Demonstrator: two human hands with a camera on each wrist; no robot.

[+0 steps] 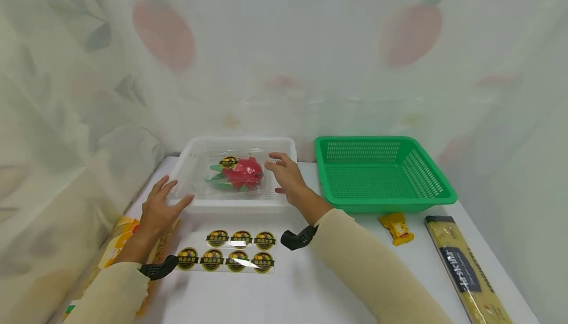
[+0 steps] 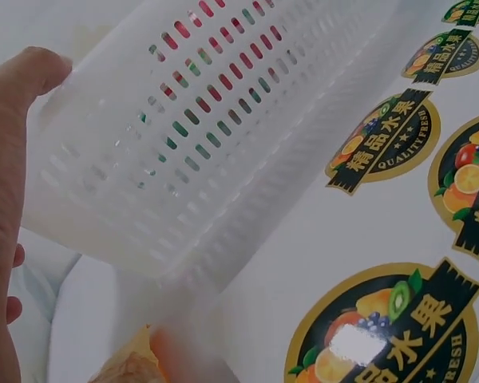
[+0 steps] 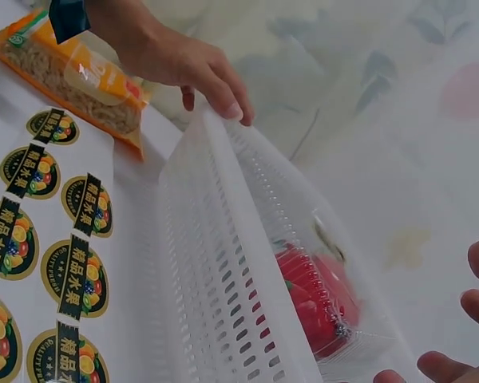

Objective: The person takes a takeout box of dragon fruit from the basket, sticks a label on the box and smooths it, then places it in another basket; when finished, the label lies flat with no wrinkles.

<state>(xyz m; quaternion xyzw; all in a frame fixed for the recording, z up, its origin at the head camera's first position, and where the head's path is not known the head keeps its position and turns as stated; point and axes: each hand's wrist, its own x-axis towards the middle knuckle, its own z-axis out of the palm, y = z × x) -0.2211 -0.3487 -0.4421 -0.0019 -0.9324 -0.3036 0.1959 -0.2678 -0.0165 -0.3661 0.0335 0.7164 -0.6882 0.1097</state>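
Note:
A white plastic basket (image 1: 235,205) stands at the back left of the table. Inside it lies a clear package (image 1: 201,166) holding a red dragon fruit (image 1: 243,172) with green leaves; a round black-and-gold label (image 1: 229,162) is on its top. My left hand (image 1: 160,208) is at the basket's front left corner, fingers spread and thumb right at the rim, as the left wrist view also shows. Over the basket's right side is my right hand (image 1: 288,178), its fingers loosely bent beside the clear package with nothing held.
A sheet of round fruit stickers (image 1: 230,260) lies in front of the white basket. To the right stand a green basket (image 1: 386,201), a small yellow packet (image 1: 397,228) and a long pasta pack (image 1: 466,270). An orange-and-clear bag (image 1: 113,245) lies under the left forearm.

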